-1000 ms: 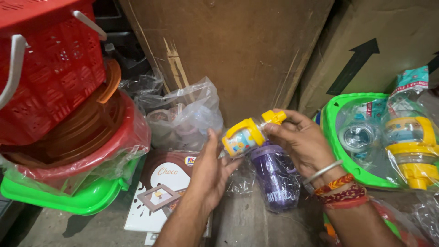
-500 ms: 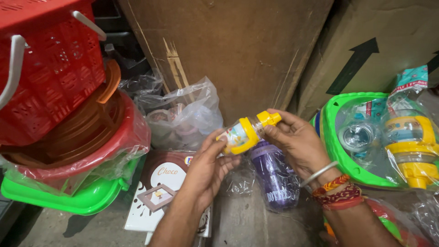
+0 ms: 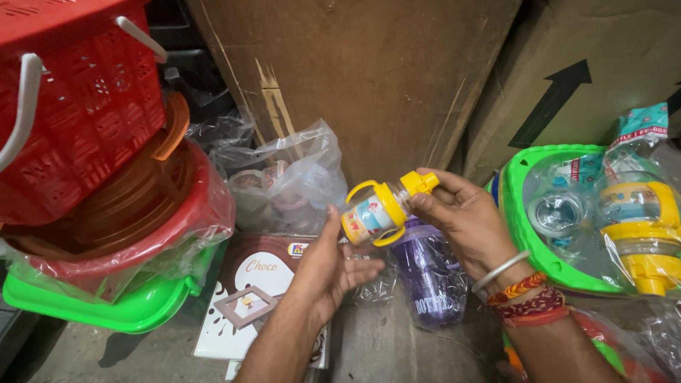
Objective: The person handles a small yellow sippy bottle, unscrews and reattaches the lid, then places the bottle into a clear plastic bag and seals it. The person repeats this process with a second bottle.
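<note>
A small clear plastic sipper bottle with a yellow lid, yellow side handles and a coloured picture band (image 3: 376,213) is held in the air at the middle of the view, tilted so that its spout points up and to the right. It is raised in front of a large brown cardboard carton (image 3: 355,71).

The right hand (image 3: 468,220) is closed narrowly on the yellow spout cap, pinched between thumb and fingertips. A metal bangle and red and orange threads are worn at that wrist. The left hand (image 3: 330,266) is open, fingers spread, with the thumb raised against the bottle's base; whether the palm bears any of its weight cannot be told from this angle.

Directly below the bottle a purple translucent plastic tumbler (image 3: 429,276) is seen, apparently inside a clear wrapper. To its left lies a flat brown and white printed box (image 3: 259,305), resting on the grey floor (image 3: 397,347). Behind that box sits a crumpled clear plastic bag holding pale items (image 3: 291,184).

At the far left a red lattice plastic basket with white handles (image 3: 78,106) is stacked over brown and red tubs wrapped in clear film (image 3: 142,220), on a green plastic tub (image 3: 135,305).

At the right a green-rimmed plastic tray (image 3: 518,213) holds further yellow-lidded bottles in clear packaging (image 3: 631,220).
</note>
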{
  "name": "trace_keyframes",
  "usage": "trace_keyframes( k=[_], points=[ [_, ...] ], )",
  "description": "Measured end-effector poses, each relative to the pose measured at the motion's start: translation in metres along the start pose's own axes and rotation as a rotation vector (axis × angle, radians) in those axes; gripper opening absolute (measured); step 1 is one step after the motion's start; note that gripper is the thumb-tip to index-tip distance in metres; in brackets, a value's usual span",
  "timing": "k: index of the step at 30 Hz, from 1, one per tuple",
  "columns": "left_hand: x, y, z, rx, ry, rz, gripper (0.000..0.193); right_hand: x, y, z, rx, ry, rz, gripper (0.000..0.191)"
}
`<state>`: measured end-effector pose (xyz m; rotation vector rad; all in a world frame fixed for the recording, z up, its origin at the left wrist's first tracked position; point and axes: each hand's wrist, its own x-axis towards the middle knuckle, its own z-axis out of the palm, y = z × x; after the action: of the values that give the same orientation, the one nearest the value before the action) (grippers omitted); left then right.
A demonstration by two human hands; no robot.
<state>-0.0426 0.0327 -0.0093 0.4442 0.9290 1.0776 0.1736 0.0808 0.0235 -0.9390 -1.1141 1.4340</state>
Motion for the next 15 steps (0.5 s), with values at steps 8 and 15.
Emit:
trace_keyframes(
  k=[8,15],
  points=[
    [-0.009,0.011,0.003,0.011,-0.186,0.334,0.062,0.002,-0.008,-0.007,0.016,0.067,0.078,0.043],
    [-0.008,0.011,0.009,0.013,0.046,-0.042,0.066,-0.001,-0.002,-0.004,-0.022,-0.012,0.008,0.044]
  ],
)
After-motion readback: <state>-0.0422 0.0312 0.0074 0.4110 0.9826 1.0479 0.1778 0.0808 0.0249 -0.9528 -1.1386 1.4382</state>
